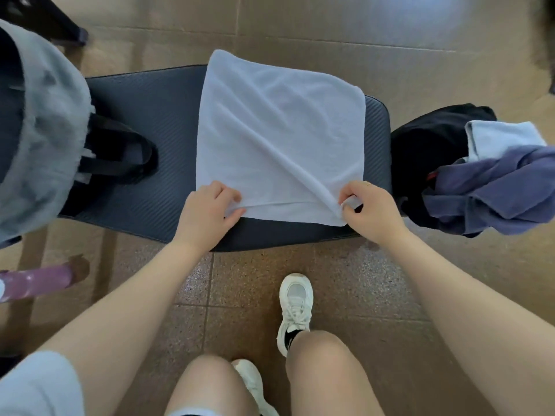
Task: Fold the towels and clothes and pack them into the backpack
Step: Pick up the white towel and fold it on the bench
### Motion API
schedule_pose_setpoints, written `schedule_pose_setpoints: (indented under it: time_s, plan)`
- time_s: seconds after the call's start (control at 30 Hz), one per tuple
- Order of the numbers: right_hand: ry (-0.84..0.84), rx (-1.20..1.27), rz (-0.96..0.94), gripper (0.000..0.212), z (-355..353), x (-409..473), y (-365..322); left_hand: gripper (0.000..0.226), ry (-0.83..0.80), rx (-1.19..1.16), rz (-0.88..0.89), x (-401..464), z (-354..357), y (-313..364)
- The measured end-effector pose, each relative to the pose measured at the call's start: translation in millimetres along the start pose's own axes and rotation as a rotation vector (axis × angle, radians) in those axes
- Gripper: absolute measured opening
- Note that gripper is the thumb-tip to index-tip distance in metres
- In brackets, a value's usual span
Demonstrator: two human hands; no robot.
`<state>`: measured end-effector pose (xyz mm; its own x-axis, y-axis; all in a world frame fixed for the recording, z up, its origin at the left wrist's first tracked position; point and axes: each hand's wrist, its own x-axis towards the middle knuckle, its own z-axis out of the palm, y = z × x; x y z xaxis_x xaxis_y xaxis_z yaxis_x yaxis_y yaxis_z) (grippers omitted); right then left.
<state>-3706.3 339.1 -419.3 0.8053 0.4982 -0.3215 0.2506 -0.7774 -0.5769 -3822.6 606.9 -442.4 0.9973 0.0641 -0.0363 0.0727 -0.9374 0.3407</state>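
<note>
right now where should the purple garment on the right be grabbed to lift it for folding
Probably take the crumpled purple cloth garment by its upper bunched fold, coming from the left, bench side; it drapes over the black fabric bundle, partly out of frame, so no hem or collar shows.

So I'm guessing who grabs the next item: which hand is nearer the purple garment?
Right. The right hand pinches the white towel's near corner on the side where the purple garment lies. The left hand holds the opposite near corner, farther away.
</note>
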Motion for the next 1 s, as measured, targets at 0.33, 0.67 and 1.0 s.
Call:
schedule_pose_setpoints:
  time_s: [0.33,0.67,1.0]
  plan:
    - [0.138,0.172,-0.038,0.014,11.2,18.0,10.1,0.025,0.256,0.143,0.233,9.2,14.3,-13.0]
    - [0.446,0.345,-0.194,0.009,24.5,-4.8,-8.1,0.005,0.629,0.14,0.048,-22.4,-39.8,-39.1]
    - [0.385,-0.141,-0.337,0.006,45.1,-31.6,25.9,0.033,0.441,-0.248,-0.229,-46.9,5.2,-43.1]
